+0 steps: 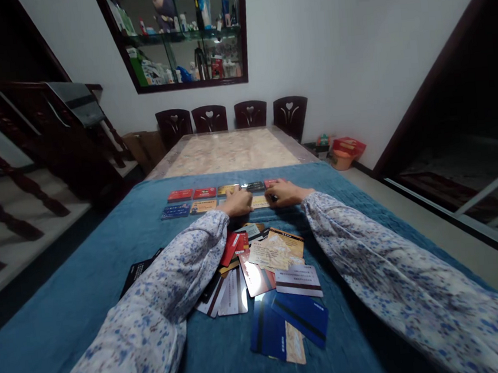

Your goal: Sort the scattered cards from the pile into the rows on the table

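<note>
On the blue cloth, plastic cards are laid out in two rows. The far row has a red card (179,195), another red card (205,193), a gold card (228,189), a dark card (252,186) and a pinkish-red card (275,182). A blue card (175,210) and an orange card (203,206) lie in the near row. Between my hands is a pale yellow card (259,202). My left hand (238,201) is closed at its left edge, partly covering a neighbouring card. My right hand (287,194) is closed at its right edge, fingers curled.
A loose heap of overlapping cards (268,253) lies nearer me, between my forearms. Two blue cards (301,315) are at its near end, and black cards (137,271) stick out beside my left sleeve. Beyond the blue cloth (154,188) are a marble-patterned tabletop (233,150) and several chairs.
</note>
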A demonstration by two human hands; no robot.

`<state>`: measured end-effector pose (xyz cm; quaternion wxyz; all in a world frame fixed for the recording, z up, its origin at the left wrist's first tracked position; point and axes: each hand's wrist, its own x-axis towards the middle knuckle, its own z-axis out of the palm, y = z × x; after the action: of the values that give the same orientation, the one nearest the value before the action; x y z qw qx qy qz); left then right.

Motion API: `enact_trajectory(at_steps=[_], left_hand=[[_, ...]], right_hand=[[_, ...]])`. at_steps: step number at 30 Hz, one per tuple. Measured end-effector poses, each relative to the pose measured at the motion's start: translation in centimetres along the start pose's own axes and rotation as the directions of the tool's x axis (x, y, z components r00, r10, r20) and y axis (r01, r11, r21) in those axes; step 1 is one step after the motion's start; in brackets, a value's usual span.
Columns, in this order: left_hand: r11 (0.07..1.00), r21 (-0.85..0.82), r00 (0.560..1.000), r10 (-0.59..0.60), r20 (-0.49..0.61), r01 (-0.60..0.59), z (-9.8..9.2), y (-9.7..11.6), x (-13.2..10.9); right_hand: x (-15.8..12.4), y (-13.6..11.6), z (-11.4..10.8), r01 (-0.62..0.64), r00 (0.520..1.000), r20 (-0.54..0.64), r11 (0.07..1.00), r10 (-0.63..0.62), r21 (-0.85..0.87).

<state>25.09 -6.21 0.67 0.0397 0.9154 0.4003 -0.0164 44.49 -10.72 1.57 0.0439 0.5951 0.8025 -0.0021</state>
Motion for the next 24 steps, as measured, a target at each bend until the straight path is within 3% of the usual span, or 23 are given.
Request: enact_trajectory(at_steps=[17, 24], left_hand=[[0.999, 0.029, 0.999, 0.039, 0.007, -0.039, -0.1, -0.5, 0.6], [0.998, 0.049, 0.998, 0.042, -0.036, -0.040, -0.1, 0.2, -0.6]], right_hand=[[0.6, 0.2, 0.3, 0.040, 0.999, -0.014, 0.998, -0.041, -0.045], [0.6, 0.0, 0.0, 0.022, 1.000, 0.021, 0.999, -0.021, -0.048]])
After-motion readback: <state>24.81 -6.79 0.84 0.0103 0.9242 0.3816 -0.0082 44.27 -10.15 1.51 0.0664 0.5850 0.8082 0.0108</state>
